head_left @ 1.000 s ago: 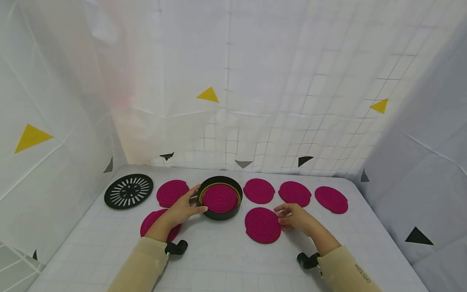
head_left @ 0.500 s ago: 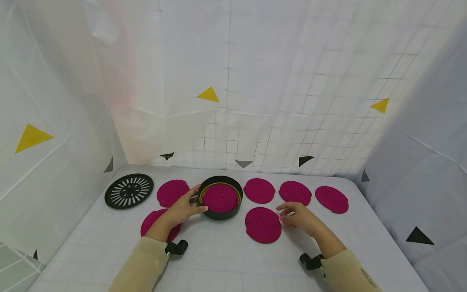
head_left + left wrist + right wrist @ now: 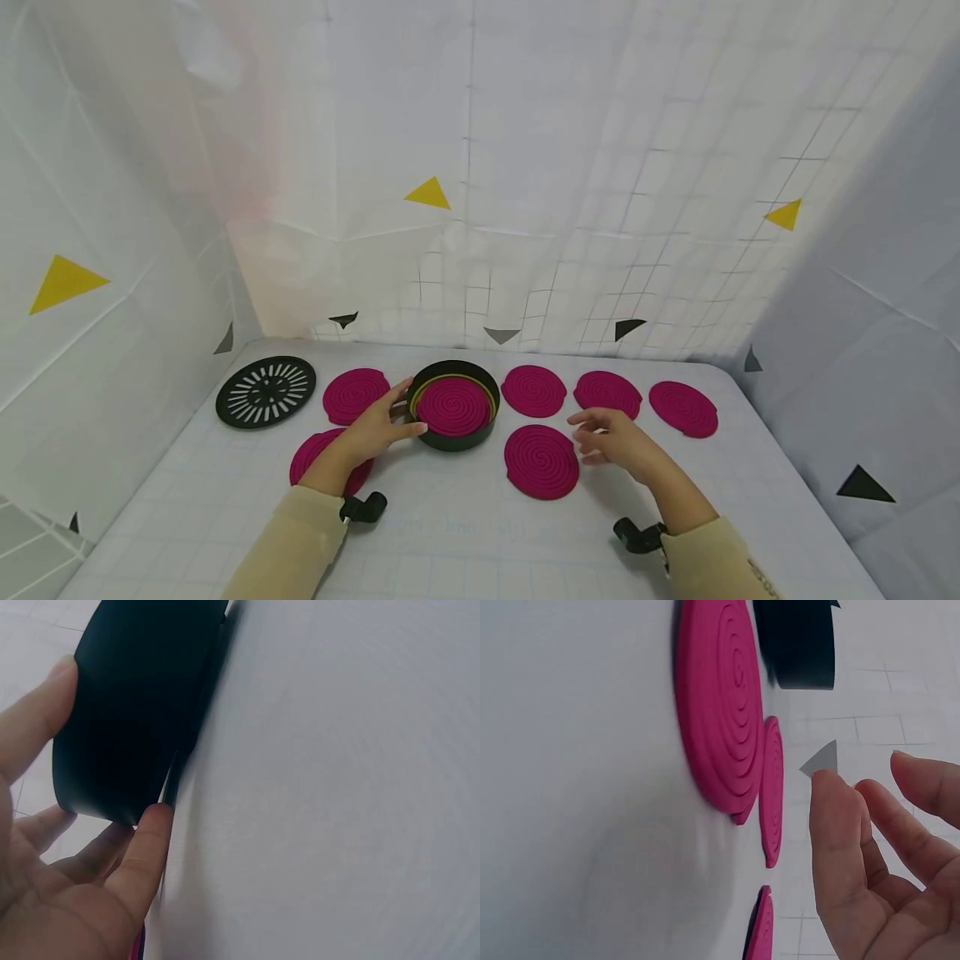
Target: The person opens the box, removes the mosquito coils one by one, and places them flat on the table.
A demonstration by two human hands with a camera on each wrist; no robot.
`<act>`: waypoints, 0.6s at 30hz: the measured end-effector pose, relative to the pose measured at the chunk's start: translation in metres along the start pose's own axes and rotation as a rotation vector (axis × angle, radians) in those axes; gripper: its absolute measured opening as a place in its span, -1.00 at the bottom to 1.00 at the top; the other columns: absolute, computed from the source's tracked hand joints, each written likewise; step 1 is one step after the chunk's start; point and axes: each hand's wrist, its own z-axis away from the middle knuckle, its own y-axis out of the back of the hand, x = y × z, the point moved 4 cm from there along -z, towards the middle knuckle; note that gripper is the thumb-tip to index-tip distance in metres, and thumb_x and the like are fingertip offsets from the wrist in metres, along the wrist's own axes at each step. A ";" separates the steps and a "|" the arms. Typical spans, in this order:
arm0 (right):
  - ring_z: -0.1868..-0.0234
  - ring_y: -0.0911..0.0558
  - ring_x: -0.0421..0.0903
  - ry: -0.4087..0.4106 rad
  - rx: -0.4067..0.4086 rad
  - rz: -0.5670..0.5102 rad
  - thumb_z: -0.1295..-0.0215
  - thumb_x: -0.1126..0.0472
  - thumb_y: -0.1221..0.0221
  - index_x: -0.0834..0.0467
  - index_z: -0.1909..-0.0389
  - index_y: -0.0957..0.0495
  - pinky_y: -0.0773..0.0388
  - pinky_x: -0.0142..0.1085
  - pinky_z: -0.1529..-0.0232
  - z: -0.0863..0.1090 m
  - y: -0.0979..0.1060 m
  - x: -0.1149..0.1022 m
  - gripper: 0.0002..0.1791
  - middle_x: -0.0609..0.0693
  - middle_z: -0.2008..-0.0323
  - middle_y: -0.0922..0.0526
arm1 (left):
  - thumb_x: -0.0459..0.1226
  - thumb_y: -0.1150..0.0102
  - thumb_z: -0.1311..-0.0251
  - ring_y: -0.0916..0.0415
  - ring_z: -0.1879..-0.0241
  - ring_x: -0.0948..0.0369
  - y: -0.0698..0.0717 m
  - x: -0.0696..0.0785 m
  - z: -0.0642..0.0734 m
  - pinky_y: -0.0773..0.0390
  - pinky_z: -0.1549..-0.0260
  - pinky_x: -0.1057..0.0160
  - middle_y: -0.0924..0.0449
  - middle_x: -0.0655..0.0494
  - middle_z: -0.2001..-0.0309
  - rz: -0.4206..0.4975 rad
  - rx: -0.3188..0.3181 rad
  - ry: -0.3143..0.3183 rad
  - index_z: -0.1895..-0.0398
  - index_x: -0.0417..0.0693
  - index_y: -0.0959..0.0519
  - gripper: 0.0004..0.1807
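Observation:
A round black coaster holder [image 3: 453, 444] with a yellow-green ring inside stands at the table's back middle. One magenta spiral coaster [image 3: 452, 406] lies in it. My left hand [image 3: 378, 429] holds the holder's left side; the left wrist view shows its thumb and fingers spread against the dark outer wall [image 3: 135, 705]. Over the table, right of the front magenta coaster [image 3: 542, 462], hovers my right hand [image 3: 615, 442], fingers loosely bent. Nothing is between the thumb and fingers of that right hand [image 3: 885, 862] in the right wrist view, and it is apart from the coaster [image 3: 720, 705].
Along the back right lie more magenta coasters [image 3: 533, 392], [image 3: 606, 393], [image 3: 682, 409]. Two others, one coaster [image 3: 352, 396] and a partly covered coaster [image 3: 311, 457], lie by my left arm. A black slotted disc [image 3: 251, 408] is at the far left. White sheets wall the table.
My right hand has risen slightly and drawn back from the edge of the front coaster. The left hand and the holder have stayed in place.

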 end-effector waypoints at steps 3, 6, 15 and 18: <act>0.13 -0.62 0.13 0.012 -0.002 -0.011 -0.39 0.30 -0.22 0.35 -0.17 -0.50 -0.70 -0.07 0.13 0.001 -0.002 -0.005 -0.61 0.31 0.05 -0.55 | 0.02 -0.46 -0.11 -0.13 -0.48 -0.12 0.000 0.000 0.000 -0.24 -0.32 -0.26 -0.12 -0.11 -0.53 -0.007 0.003 0.006 -0.62 0.21 0.01 0.09; 0.13 -0.62 0.14 0.025 -0.008 -0.025 -0.40 0.31 -0.21 0.37 -0.16 -0.50 -0.70 -0.06 0.12 0.002 -0.004 -0.009 -0.63 0.31 0.07 -0.55 | 0.02 -0.45 -0.12 -0.13 -0.48 -0.11 0.000 0.000 0.001 -0.26 -0.31 -0.26 -0.12 -0.11 -0.53 -0.016 0.002 0.004 -0.62 0.21 0.01 0.08; 0.13 -0.62 0.09 0.070 -0.013 -0.020 -0.41 0.26 -0.21 0.35 -0.18 -0.49 -0.70 -0.10 0.12 0.004 -0.008 -0.020 -0.60 0.30 0.04 -0.56 | 0.03 -0.46 -0.10 -0.15 -0.47 -0.10 0.000 -0.001 0.000 -0.26 -0.32 -0.25 -0.13 -0.09 -0.53 -0.023 0.006 0.007 -0.62 0.23 0.02 0.10; 0.12 -0.62 0.08 0.084 -0.013 -0.017 -0.41 0.25 -0.21 0.35 -0.19 -0.49 -0.70 -0.09 0.10 0.005 -0.011 -0.025 -0.60 0.30 0.01 -0.56 | 0.04 -0.47 -0.09 -0.15 -0.47 -0.08 0.001 -0.001 0.000 -0.24 -0.33 -0.24 -0.13 -0.07 -0.53 -0.024 0.007 0.010 -0.62 0.24 0.02 0.11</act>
